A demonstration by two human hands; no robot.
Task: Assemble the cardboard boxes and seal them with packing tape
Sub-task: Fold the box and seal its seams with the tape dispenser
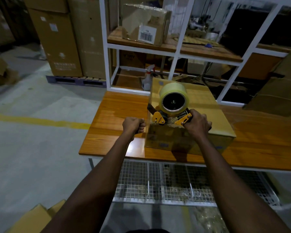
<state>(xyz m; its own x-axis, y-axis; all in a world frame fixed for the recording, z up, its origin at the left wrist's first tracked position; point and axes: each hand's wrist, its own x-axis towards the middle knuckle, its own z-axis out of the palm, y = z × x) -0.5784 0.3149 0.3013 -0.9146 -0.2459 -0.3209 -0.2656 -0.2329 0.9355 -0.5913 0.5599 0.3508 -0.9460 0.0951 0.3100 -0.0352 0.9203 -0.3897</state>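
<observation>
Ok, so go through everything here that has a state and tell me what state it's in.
cardboard box: flaps closed, upright on the table.
tape dispenser: resting on the box's near top edge.
tape roll: mounted, thick.
right grip: wrapped round the dispenser handle.
left grip: fisted beside the box; whether it holds tape is unclear.
spray bottle: upright.
shelf box: closed, dented.
</observation>
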